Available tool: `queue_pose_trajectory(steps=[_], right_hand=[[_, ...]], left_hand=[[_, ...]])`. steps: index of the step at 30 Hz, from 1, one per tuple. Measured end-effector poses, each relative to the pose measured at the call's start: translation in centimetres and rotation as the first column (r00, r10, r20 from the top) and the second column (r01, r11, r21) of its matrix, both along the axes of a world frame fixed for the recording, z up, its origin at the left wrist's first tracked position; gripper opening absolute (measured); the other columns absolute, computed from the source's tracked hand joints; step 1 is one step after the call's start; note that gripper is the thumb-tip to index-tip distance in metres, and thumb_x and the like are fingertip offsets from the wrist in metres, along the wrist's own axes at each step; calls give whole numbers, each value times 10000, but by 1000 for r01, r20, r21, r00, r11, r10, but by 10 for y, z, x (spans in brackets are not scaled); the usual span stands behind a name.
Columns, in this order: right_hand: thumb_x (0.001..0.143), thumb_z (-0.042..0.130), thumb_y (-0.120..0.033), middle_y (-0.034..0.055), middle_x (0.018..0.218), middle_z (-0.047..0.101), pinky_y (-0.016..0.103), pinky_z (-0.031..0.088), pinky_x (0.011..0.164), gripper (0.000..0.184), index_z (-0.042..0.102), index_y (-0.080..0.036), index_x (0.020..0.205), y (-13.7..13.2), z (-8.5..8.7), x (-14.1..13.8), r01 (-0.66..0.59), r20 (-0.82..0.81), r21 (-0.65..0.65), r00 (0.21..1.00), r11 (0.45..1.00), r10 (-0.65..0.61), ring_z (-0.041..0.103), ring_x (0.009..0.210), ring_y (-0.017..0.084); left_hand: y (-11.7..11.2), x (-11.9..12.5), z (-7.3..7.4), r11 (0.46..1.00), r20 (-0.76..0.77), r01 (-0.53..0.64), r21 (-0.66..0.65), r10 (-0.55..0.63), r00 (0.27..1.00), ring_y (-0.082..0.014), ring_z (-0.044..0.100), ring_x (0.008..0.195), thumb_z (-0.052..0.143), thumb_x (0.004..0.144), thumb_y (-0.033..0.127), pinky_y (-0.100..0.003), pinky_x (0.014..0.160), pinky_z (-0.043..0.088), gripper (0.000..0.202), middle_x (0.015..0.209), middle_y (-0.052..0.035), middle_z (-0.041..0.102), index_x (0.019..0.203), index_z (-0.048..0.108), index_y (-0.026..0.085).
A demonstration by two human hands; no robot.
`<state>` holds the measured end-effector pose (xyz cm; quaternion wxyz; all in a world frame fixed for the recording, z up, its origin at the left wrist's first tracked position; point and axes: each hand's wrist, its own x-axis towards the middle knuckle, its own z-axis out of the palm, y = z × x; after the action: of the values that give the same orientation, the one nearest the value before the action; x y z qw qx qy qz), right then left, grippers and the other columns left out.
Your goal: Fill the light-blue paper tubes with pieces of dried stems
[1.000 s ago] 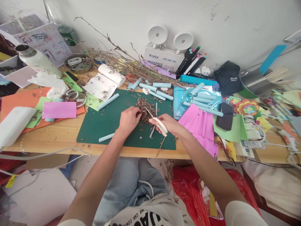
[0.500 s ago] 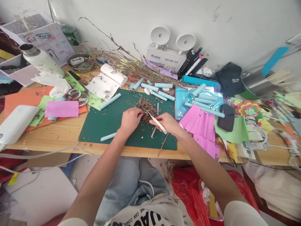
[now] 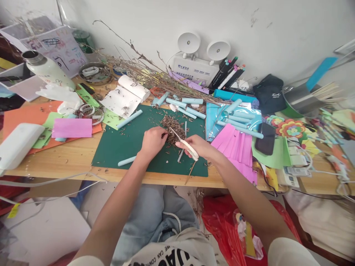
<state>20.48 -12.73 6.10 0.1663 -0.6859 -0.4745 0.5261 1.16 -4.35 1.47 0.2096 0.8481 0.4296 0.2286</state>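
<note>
My right hand point(image 3: 198, 144) is wrapped round the cream handles of a pair of scissors point(image 3: 192, 150), their blades pointing up and left over a pile of brown dried plant bits point(image 3: 171, 123). At the pile's left edge, my left hand point(image 3: 154, 140) is closed in a pinch; what its fingertips hold is too small to make out. Both hands are above a green cutting mat point(image 3: 111, 147). Pale blue paper tubes point(image 3: 129, 119) lie on the mat, one of them partly behind my left wrist. A thin dry stalk point(image 3: 191, 171) crosses the mat's front edge.
Long dry branches point(image 3: 144, 75) stretch along the back before a twin-headed lamp point(image 3: 195, 70). To the right are pink paper strips point(image 3: 231, 142), a phone point(image 3: 265, 138) and a pot of sticks point(image 3: 302, 98). A bottle point(image 3: 50, 70) and orange paper point(image 3: 20, 118) occupy the left. A red bag point(image 3: 222, 221) hangs below.
The scissors' blades and handles have spread a little wider in my right hand. My left hand stays nearly where it was beside the pile. The view has shifted slightly.
</note>
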Motion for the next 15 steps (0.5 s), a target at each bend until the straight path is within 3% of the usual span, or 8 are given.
queue_pose_trajectory(steps=[8,15], right_hand=[[648,719,-746,26,499,593,220,375,388,600,595,-165,568,10,10,-8,14,2,-18,1000,1000,-14,535,412,116],[716,658,-717,-10,444,539,231,350,438,578,588,-173,535,10,0,-9,-68,116,94,992,993,57,476,395,96]], left_hand=[[0,-2,0,1000,18,8,-18,-7,1000,-202,686,889,570,884,210,-293,794,497,192,954,-53,755,897,761,214],[1,-2,-3,999,38,16,-29,-15,999,-200,690,924,567,900,217,-303,850,508,195,983,-50,758,907,762,221]])
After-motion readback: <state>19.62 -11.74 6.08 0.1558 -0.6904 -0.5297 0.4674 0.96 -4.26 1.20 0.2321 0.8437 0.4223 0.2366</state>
